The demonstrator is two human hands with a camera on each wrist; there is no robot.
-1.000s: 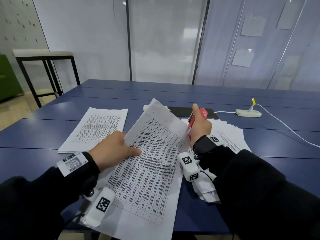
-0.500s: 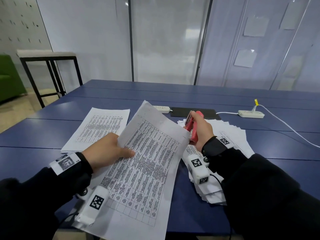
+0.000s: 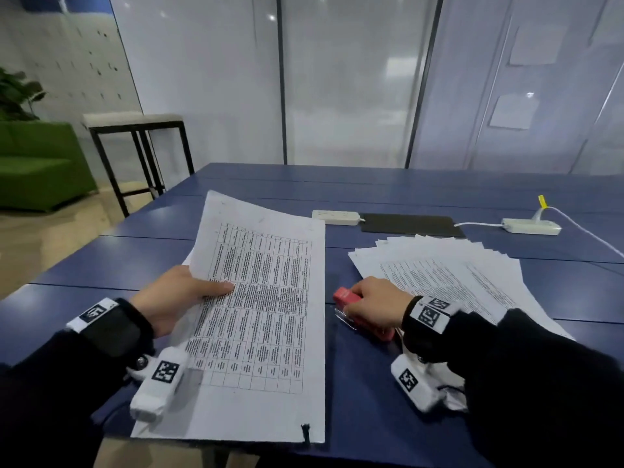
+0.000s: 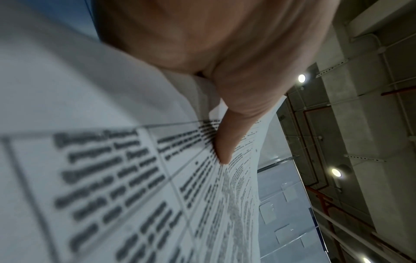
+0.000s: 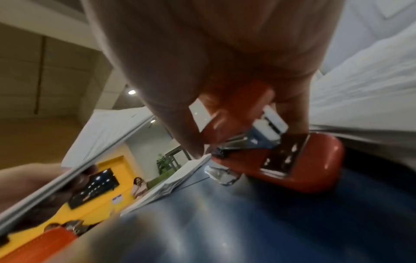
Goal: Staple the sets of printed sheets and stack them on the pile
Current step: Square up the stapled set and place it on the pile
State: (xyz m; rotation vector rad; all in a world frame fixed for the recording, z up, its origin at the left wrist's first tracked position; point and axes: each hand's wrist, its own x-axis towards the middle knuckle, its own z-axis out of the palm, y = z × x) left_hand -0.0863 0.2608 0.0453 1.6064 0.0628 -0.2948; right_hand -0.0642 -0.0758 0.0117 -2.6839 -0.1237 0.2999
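My left hand grips a set of printed sheets by its left edge, thumb pressed on top and the other fingers hidden under the paper. The set hangs tilted over the blue table. My right hand is curled round a red stapler, whose base lies on the table just right of the set. A fanned spread of loose printed sheets lies behind that hand. In the right wrist view the edge of a flat paper pile shows beyond the stapler.
Two white power strips and a black mat lie farther back, with a white cable running off right. A stool and a green sofa stand past the table's left edge.
My right hand has come down from the set's top corner and laid the stapler on the table. My left hand has swung the set leftward and straighter, away from the stapler.
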